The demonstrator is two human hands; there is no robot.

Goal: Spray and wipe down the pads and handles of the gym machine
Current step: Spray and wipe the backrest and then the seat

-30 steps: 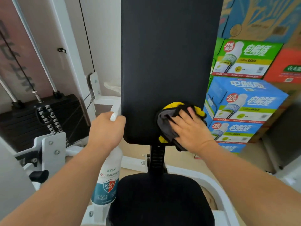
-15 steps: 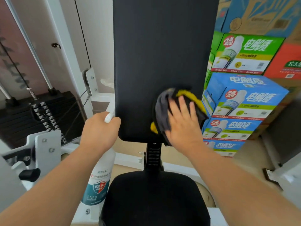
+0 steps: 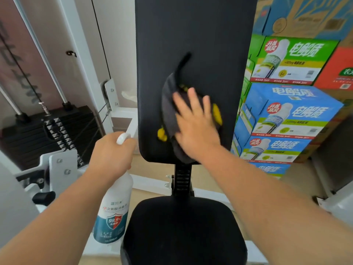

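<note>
A tall black back pad [image 3: 193,35] stands upright in the middle, with a black seat pad [image 3: 183,230] below it. My right hand [image 3: 194,121] presses a grey and yellow cloth [image 3: 169,111] flat against the lower part of the back pad, fingers spread and straight. A corner of the cloth trails upward. My left hand [image 3: 110,152] grips the top of a white spray bottle [image 3: 114,213] with a blue label, held upright to the left of the pad.
A black weight stack [image 3: 47,131] with guide rods and white frame parts [image 3: 63,169] stands at the left. Stacked blue and green drink cartons [image 3: 286,115] fill the right side close to the pad. A ribbed black post [image 3: 182,178] joins back pad and seat.
My right hand has swept the cloth up the back pad from its lower edge and to the left. The left hand and bottle have stayed beside the pad.
</note>
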